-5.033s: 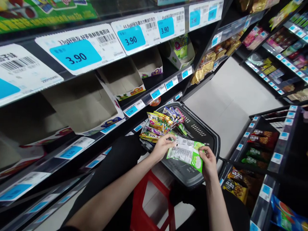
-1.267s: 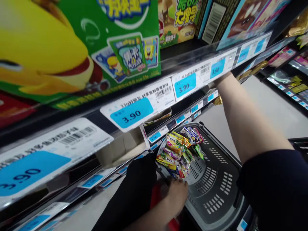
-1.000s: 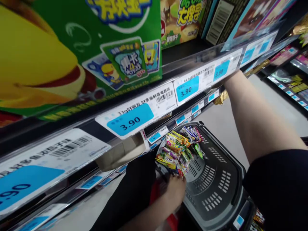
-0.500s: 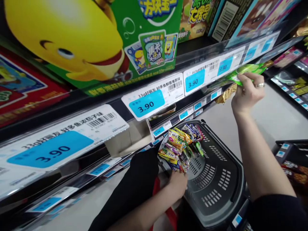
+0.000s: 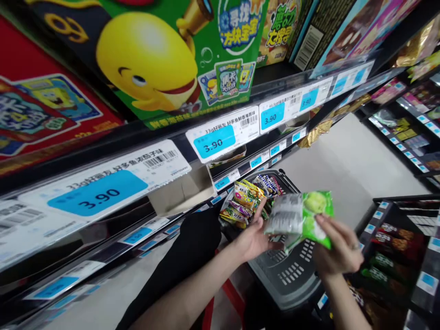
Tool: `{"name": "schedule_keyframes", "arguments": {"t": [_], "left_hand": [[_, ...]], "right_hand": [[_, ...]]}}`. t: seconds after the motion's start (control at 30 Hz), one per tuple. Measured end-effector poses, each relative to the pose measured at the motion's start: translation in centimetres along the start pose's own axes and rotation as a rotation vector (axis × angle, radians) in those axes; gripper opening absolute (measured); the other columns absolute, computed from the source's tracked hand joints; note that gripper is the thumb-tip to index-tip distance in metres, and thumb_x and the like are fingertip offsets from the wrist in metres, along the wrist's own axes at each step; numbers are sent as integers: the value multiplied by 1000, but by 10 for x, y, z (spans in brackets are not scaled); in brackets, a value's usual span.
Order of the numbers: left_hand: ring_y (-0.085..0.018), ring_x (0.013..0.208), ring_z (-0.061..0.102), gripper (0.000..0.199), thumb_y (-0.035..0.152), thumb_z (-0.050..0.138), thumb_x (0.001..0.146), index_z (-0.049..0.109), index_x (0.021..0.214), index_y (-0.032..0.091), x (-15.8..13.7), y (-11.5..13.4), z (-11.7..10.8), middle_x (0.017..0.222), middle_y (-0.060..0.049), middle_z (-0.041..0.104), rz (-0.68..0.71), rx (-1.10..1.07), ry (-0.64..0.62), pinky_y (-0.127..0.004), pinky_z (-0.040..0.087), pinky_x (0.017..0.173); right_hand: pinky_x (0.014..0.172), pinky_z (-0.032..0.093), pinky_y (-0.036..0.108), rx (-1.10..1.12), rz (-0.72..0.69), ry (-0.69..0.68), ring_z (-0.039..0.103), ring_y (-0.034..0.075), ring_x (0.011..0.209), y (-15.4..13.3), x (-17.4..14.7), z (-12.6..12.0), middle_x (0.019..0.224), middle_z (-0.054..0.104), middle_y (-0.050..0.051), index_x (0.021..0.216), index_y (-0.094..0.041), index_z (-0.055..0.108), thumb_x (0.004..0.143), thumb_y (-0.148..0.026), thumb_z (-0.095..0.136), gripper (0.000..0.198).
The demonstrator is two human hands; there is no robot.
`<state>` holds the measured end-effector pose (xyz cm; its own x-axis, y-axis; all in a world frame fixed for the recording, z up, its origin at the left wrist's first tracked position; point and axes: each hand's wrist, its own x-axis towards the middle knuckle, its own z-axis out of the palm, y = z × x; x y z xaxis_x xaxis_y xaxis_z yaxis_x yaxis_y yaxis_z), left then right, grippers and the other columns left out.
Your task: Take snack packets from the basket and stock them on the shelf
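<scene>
My right hand [image 5: 338, 245] is closed on the edge of a green snack packet [image 5: 316, 215]; a silvery printed face shows on its left side, and I cannot tell whether there is more than one packet. Just left of it, my left hand [image 5: 252, 240] is open with its fingers apart, close to the silvery part. Below both hands is a dark grey shopping basket [image 5: 292, 293] with slots in its floor. Several colourful snack bags [image 5: 248, 195] lie bunched at the basket's far left end, partly behind my left hand.
A shelf on the left carries a green snack box [image 5: 192, 73] and a red box [image 5: 51, 101] above a row of price labels [image 5: 220, 140]. Lower shelf tiers run beneath. To the right stands a rack of packaged snacks [image 5: 388, 256], with pale floor [image 5: 330, 165] between.
My right hand has brought the green packet down and left, from beside the shelf to above the basket. My left hand has left the snack bags and opened towards the packet.
</scene>
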<state>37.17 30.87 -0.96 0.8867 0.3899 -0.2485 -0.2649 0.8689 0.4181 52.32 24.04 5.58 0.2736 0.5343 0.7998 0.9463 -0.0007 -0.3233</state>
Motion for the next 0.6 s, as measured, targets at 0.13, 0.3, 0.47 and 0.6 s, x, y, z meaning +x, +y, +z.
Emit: {"name": "schedule_keyframes", "arguments": {"t": [0.13,0.3,0.47,0.6], "left_hand": [[-17,89,56,80,21,65,61,27,130,34,-15,-9,3,121,-5,49,-120,117,70,-25,45,67],[-16,99,53,76,13,53,64,25,131,35,-39,-40,21,124,-3,46,-126,-3,-31,-26,44,74],[-15,93,55,70,12,58,59,37,124,30,-67,-67,46,117,-4,50,-116,141,11,-25,45,71],[-16,74,59,65,15,66,54,45,116,24,-103,-70,51,100,-5,58,-49,366,88,-27,47,59]], "right_hand": [[70,52,34,44,145,-163,63,19,79,-23,-58,-44,96,63,3,104,-31,61,74,-3,54,42],[72,50,36,84,268,-217,60,21,85,-55,-86,-89,99,60,4,105,-31,61,74,-6,51,41],[84,43,43,206,459,-276,54,26,99,-87,-107,-135,108,57,8,108,-24,60,79,-23,44,33],[89,41,42,480,778,-241,44,29,115,-97,-135,-157,123,51,8,113,-21,57,83,-37,34,40]]}}
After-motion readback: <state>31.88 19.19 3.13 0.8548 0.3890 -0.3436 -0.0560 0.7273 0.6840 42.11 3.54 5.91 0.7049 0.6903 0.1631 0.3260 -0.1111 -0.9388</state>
